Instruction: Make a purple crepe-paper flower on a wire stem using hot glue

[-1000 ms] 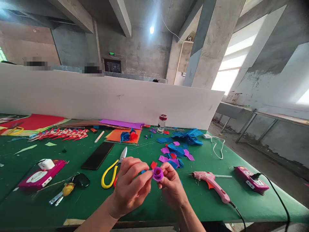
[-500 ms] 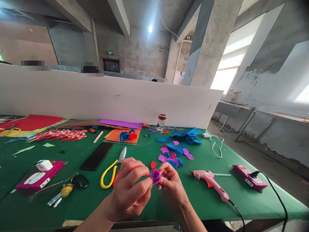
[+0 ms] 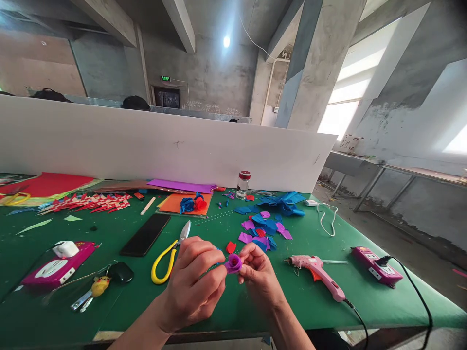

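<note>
A small purple paper flower (image 3: 233,263) with a dark red centre is held between both hands above the table's front part. My left hand (image 3: 199,282) has its fingers curled and pinches the flower's left side. From the right, the thumb and fingertips of my right hand (image 3: 260,274) grip the flower's other side. A red paper piece (image 3: 231,247) lies just beyond the fingertips. Scissors with yellow handles (image 3: 163,265) rest beside my left hand, partly covered by it. Purple and blue paper petals (image 3: 264,226) are scattered behind my right hand.
A pink glue gun (image 3: 321,274) and a power strip (image 3: 377,266) lie on the right. To the left are a black phone (image 3: 146,236), keys (image 3: 100,287) and another power strip (image 3: 58,267). A glass jar (image 3: 242,185) stands before the white partition (image 3: 164,146).
Both hands keep hold of the flower, which has tilted slightly. My left hand has shifted a little, and its grip looks slightly changed. The view has moved very slightly.
</note>
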Tool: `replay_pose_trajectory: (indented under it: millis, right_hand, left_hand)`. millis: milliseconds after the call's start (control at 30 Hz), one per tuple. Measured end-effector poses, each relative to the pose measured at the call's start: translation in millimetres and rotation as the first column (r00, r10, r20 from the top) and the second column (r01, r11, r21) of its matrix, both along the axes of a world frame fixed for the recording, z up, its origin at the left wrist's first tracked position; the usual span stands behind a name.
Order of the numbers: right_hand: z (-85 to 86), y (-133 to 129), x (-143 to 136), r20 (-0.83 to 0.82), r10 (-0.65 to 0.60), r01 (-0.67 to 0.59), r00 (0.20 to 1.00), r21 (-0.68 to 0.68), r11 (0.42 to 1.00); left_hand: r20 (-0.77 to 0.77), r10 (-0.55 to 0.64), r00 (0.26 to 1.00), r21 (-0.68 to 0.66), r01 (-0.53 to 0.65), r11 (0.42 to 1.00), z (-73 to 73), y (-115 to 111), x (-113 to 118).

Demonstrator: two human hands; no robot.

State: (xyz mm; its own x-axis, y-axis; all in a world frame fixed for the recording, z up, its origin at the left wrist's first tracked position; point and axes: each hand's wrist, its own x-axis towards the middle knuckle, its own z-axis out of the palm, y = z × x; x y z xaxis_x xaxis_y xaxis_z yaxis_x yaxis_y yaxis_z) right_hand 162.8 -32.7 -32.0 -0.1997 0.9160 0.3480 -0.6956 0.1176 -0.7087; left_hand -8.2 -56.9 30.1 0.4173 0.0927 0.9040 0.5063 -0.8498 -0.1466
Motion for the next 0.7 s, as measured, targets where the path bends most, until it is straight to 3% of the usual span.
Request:
replay_pose_trajectory:
  millis: [167,700]
  right_hand:
    - [-1.0,0.3,-0.8,0.007,0.000,0.000,1.000,0.001,1.000]
    - [0.2,-0.8,-2.0,0.033,-0.019,0.020,0.999,-0.028,0.999]
  left_hand:
    - [0.007,-0.023,1.000,-0.061,0.023,0.998,3.9,-3.1,2.1]
    - [-0.063,0.000,0.998,0.012,0.000,1.000,4.5,-0.9,-0.5]
